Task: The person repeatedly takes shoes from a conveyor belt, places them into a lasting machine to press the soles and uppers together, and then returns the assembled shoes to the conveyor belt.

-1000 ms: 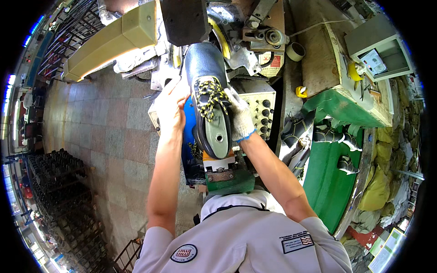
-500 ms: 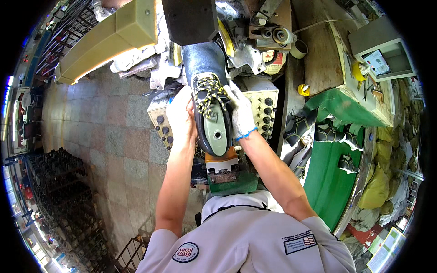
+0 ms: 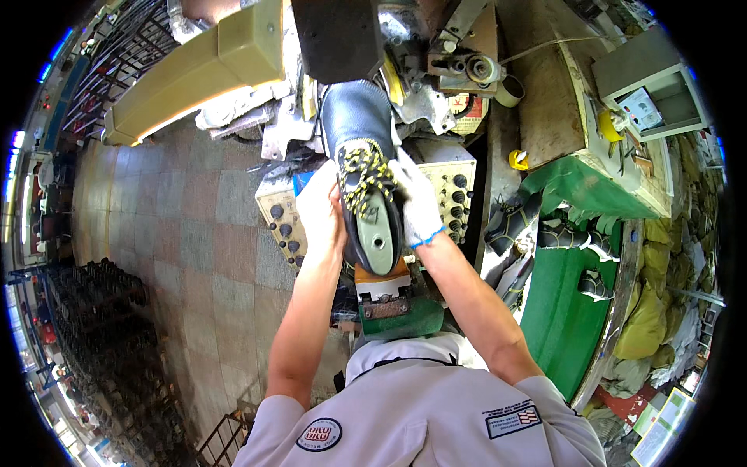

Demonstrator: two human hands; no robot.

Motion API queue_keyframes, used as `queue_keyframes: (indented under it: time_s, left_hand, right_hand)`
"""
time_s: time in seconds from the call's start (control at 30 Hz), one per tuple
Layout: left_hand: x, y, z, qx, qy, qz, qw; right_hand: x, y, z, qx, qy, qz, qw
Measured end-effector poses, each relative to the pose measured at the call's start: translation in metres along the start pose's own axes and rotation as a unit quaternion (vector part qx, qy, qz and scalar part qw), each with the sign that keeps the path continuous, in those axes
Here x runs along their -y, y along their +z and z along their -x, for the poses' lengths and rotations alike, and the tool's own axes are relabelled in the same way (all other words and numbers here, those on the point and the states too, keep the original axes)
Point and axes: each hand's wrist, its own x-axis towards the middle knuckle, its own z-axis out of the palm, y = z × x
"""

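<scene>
Between my hands is a dark leather shoe upper (image 3: 357, 117) with black-and-yellow laces (image 3: 362, 176), fitted on a grey-green shoe last (image 3: 379, 232) that has a round hole in its top. Its toe points away from me, into a machine under a dark metal block (image 3: 337, 39). Bare, my left hand (image 3: 320, 206) grips the shoe's left side, fingers partly hidden behind it. My right hand (image 3: 418, 198), in a white glove with a blue cuff, is closed on the right side. Below the heel end sits an orange-brown pad (image 3: 383, 276) of the machine.
Panels of black knobs (image 3: 457, 198) flank the shoe. A curved yellow machine arm (image 3: 194, 74) reaches out at left. To the right, a green-lined trough (image 3: 556, 311) holds several shoe uppers (image 3: 563, 233) beside a wooden bench (image 3: 548, 93). Dark racks (image 3: 101, 311) stand at lower left.
The shoe and both hands have shifted slightly right and toward me in the picture, and the surrounding machine appears shifted a little too. Both hands keep their grip.
</scene>
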Motion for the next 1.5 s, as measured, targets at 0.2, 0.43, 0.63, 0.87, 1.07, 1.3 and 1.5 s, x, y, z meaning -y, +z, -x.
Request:
queue_keyframes:
  time_s: [0.2,0.43,0.63,0.87,1.07,1.3,1.5]
  left_hand:
    - [-0.053,-0.012,0.017,0.038,-0.025,-0.078,0.996]
    - [-0.113,0.044,0.020,0.164,-0.116,-0.270,0.942]
    - [-0.124,0.066,0.042,0.294,-0.137,-0.314,0.892]
    - [-0.129,0.076,0.063,0.279,-0.206,-0.433,0.832]
    - [-0.125,0.075,0.074,0.321,-0.264,-0.429,0.802]
    - [-0.116,0.086,0.089,0.345,-0.279,-0.517,0.732]
    - [-0.133,0.119,0.101,0.359,-0.181,-0.656,0.639]
  right_hand:
    - [0.040,-0.009,0.052,0.085,0.032,0.038,0.995]
    - [0.058,-0.045,0.114,0.101,-0.062,0.347,0.930]
    - [0.066,-0.069,0.151,0.095,0.054,0.198,0.974]
    - [0.088,-0.079,0.175,0.103,0.085,0.200,0.971]
    - [0.094,-0.093,0.188,0.121,0.119,0.157,0.973]
    - [0.076,-0.120,0.166,0.249,0.253,0.030,0.934]
    - [0.057,-0.097,0.163,0.226,0.209,0.093,0.947]
